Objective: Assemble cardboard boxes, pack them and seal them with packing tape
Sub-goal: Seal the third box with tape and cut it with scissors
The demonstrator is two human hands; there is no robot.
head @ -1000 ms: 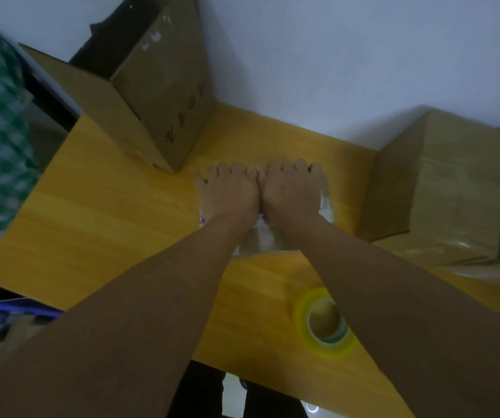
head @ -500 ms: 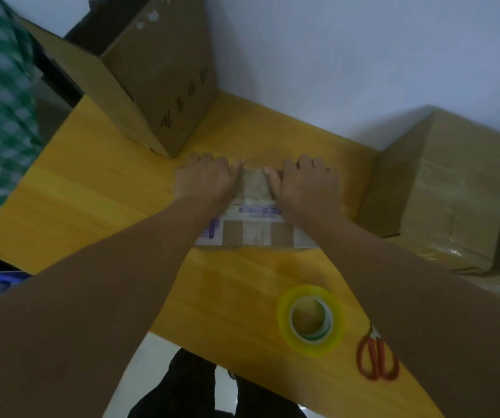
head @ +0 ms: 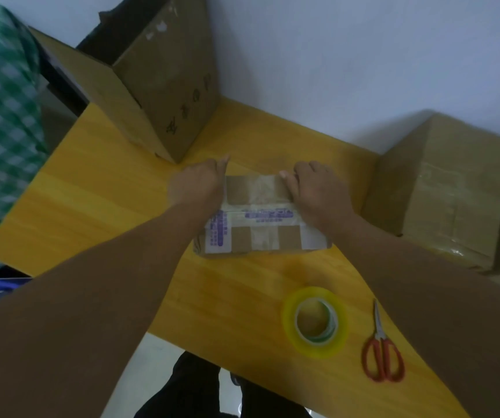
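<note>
Left hand [head: 196, 184] and right hand [head: 318, 191] are gripping opposite ends of the taped box [head: 257, 218]; squeezing hard is likely risking wrinkled tape.

Bare yellow table [head: 92, 200] lay open left of the small taped box [head: 260, 224], tall cardboard box [head: 164, 95] stood just behind its far left corner, large sealed boxes [head: 447, 188] blocked the right, tape roll [head: 343, 322] and scissors [head: 380, 339] sat near right, bare strip between roll and box.
</note>
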